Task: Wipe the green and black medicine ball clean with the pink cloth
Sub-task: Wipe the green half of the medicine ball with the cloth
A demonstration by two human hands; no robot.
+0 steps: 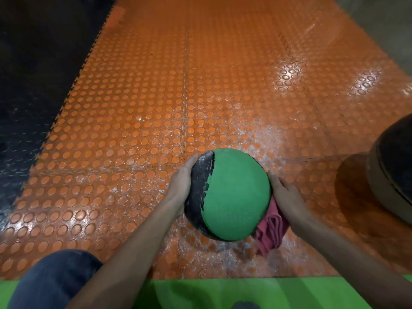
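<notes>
Partway Through: Ball Held Up, Cloth Pressed to Its Right Side

Both hands hold the ball (231,195) up off the orange mat (156,108), in front of the person's knee (55,277). The left hand (181,186) cups the black panel, fingers spread and curved around the ball's far edge. The right hand (286,195) lies against the green side with the cloth (270,230) pinned between palm and ball; its fingers are fairly flat and close together, holding the cloth in place, while the rest of the cloth hangs bunched below the wrist.

Judging progress, the broad green face turned toward the camera looks even and free of marks, so it may already be clean. The black panel shows a pale, dusty sheen near its top, which suggests it is not yet wiped. The underside and the side beneath the cloth are hidden, so their state cannot be told.

White powdery residue speckles the mat around and below the ball. A second, dark ball (392,170) rests well apart at the right edge, and a green mat (245,291) lies nearest the person. What likely remains is turning the ball and working the black section.
</notes>
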